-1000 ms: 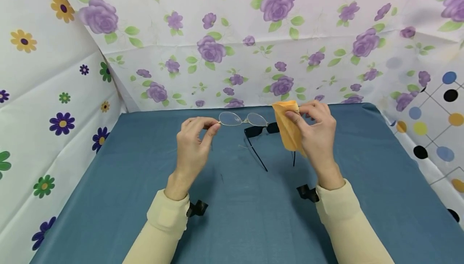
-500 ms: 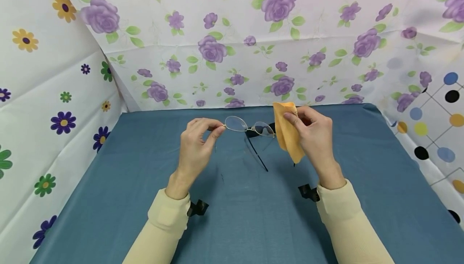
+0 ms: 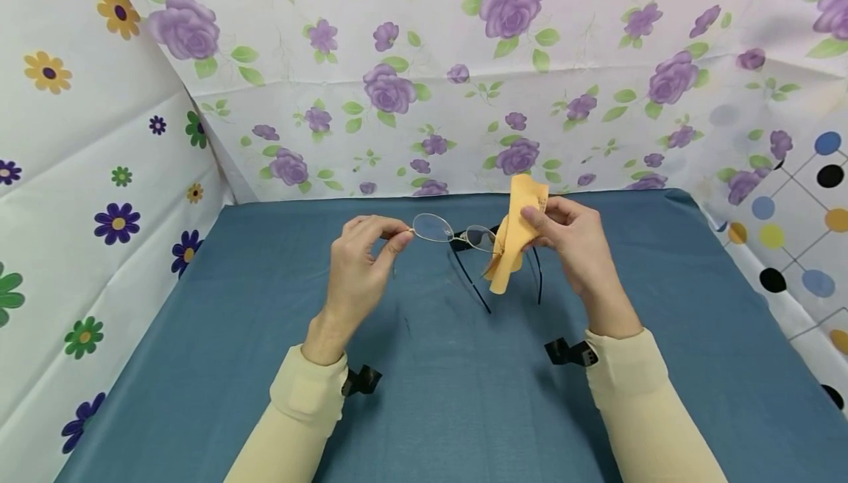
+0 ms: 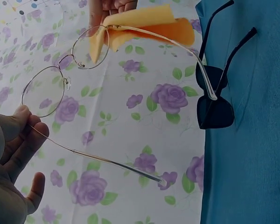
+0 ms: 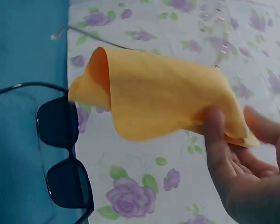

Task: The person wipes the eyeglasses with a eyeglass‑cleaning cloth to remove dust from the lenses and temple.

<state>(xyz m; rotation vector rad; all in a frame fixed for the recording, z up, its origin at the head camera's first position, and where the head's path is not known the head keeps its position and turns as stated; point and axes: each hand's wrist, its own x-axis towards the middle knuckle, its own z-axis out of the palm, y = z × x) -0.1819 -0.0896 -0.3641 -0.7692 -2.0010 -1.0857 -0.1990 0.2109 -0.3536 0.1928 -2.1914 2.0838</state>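
Note:
Thin gold wire-rimmed eyeglasses (image 3: 432, 227) are held up above the table, temples unfolded. My left hand (image 3: 361, 269) pinches them at the left hinge between thumb and fingers; the left wrist view shows both round lenses and long temples (image 4: 116, 163). A folded orange-yellow cloth (image 3: 520, 229) hangs from my right hand (image 3: 573, 244), held between thumb and fingers. Its edge lies over the far right end of the glasses, by the right lens, and hides the hinge in the head view. In the right wrist view the cloth (image 5: 154, 93) covers much of the glasses.
Black sunglasses (image 3: 464, 240) lie on the blue table cloth (image 3: 450, 395) behind and below the wire glasses, temples pointing toward me. Flower-printed sheets (image 3: 278, 100) rise at the back and sides. Small black wrist cameras (image 3: 363, 380) sit on both sleeves.
The glasses have tilted, their right end dropping, and moved slightly right. My right hand has brought the cloth left onto their right end and refolded it. My left hand keeps its pinch.

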